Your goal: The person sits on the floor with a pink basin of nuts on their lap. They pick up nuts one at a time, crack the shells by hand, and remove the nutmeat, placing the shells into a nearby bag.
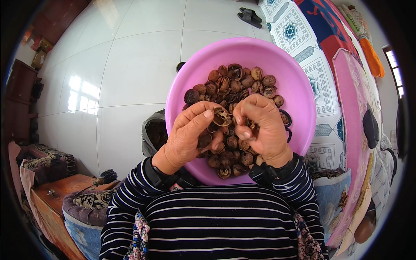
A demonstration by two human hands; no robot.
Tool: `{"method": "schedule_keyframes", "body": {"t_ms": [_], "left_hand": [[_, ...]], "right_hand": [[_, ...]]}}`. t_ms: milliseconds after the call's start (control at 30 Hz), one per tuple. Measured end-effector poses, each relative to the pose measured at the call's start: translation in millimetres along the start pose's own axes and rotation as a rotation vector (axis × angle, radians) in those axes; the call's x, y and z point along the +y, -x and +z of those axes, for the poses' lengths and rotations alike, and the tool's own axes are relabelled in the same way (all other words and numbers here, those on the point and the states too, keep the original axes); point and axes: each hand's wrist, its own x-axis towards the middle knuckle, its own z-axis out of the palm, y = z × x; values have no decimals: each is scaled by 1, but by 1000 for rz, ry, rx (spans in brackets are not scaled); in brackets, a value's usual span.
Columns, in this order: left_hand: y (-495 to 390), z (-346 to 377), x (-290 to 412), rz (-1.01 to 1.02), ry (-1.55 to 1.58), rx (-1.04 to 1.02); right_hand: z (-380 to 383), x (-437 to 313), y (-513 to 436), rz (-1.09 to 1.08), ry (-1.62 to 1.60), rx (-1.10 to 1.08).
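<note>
A large pink plastic basin [286,61] lies before me with many brown walnuts [235,86] in it, some cracked or with torn husks. Over the basin, my left hand [187,133] holds an opened, hollow walnut shell [222,117] between thumb and forefinger; another shell piece [204,141] shows under its curled fingers. Close to its right, my right hand [265,126] is curled inward around brown walnut pieces [252,124], which its fingers partly hide. Black scissor handles [288,135] show in the basin, just right of my right hand.
A dark plastic bag [149,133] with dark contents stands left of the basin on the tiled floor [136,71]. Black slippers [250,17] lie at the top. A pink-covered edge [351,87] runs along the right; a wooden surface [68,191] is at lower left.
</note>
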Motion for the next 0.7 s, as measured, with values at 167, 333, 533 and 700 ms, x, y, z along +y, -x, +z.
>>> {"method": "schedule_keyframes", "body": {"t_ms": [167,333,533,700], "left_hand": [[-1,1,-4,18,-43,70],[-3,-1,-7,12,-118,49],[-2,0,-9,-15,-143,53],[-2,1,-7,-66,-120,-6]], "right_hand": [[4,13,-1,-318,712,88],[2,11,2,-277,799,102],[2,8,5,-382,1019,64],[-5,-7,1,-97,793,-71]]}}
